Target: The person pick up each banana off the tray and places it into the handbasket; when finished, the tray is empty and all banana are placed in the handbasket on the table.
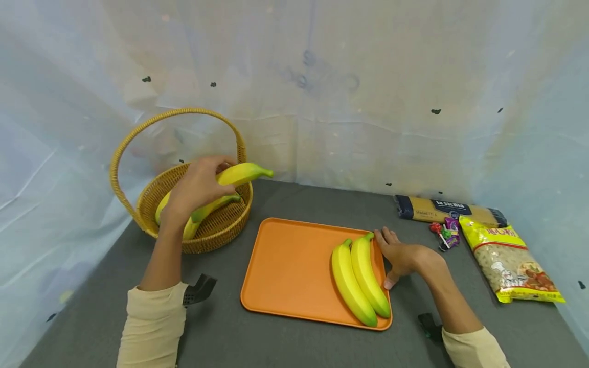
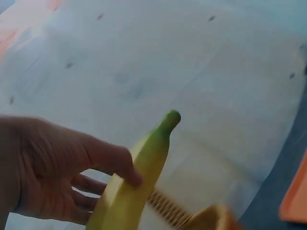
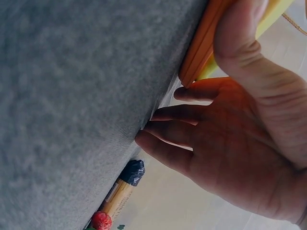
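My left hand (image 1: 197,188) grips a banana (image 1: 241,174) above the wicker basket (image 1: 216,237). In the left wrist view, the thumb lies across the same banana (image 2: 132,187), its green stem pointing up and away. More bananas (image 1: 213,207) lie inside the basket, partly hidden by the hand and forearm. Two bananas (image 1: 352,283) lie side by side on the right part of an orange tray (image 1: 294,271). At the tray's right edge rests my right hand (image 1: 405,257), its fingers extended; in the right wrist view this hand (image 3: 230,143) holds nothing, with thumb and forefinger by the tray rim (image 3: 201,48).
A spaghetti pack (image 1: 451,210) lies at the back right, with wrapped candies (image 1: 448,232) in front of it. Beside them is a yellow-edged food bag (image 1: 511,260). The basket's tall handle (image 1: 184,111) arches above its rim. A pale sheet (image 1: 331,102) hangs behind the grey table.
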A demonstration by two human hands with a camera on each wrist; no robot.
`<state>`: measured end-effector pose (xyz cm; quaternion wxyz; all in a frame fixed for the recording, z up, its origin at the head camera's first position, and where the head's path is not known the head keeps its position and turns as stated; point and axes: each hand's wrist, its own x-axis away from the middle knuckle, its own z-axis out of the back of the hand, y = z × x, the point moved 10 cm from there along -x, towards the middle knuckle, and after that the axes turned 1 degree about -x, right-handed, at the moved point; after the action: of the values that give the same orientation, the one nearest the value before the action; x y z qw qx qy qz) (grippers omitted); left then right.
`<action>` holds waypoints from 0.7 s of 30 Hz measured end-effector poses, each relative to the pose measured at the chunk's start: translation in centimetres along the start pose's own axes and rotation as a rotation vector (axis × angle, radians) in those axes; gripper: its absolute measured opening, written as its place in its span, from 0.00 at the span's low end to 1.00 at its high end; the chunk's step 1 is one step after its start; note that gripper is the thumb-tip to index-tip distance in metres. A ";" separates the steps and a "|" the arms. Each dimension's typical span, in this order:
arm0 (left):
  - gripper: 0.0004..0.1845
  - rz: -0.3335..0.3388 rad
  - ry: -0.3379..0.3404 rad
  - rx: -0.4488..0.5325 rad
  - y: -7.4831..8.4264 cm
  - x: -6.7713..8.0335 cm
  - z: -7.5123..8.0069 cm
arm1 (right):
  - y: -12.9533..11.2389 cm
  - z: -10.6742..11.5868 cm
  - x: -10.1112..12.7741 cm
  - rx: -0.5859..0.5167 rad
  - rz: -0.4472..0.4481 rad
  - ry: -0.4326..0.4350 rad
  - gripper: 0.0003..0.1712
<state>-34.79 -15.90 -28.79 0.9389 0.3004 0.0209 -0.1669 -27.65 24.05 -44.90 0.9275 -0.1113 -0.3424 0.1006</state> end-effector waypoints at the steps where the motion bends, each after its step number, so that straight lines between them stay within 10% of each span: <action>1: 0.29 0.027 0.011 -0.002 -0.9 0.2 0.7 | 0.0 0.0 0.0 0.003 -0.001 0.002 0.81; 13: 0.29 0.243 0.210 -0.105 -11.2 0.1 2.2 | 0.7 0.1 0.2 -0.006 -0.010 0.006 0.82; 21: 0.26 0.265 0.371 -0.185 -13.7 1.0 0.9 | 0.9 -0.1 0.1 -0.003 -0.008 0.004 0.82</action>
<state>-38.36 -27.21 -35.82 0.9562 0.2386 0.1685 0.0184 -27.59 24.95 -45.15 0.9285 -0.1113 -0.3410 0.0961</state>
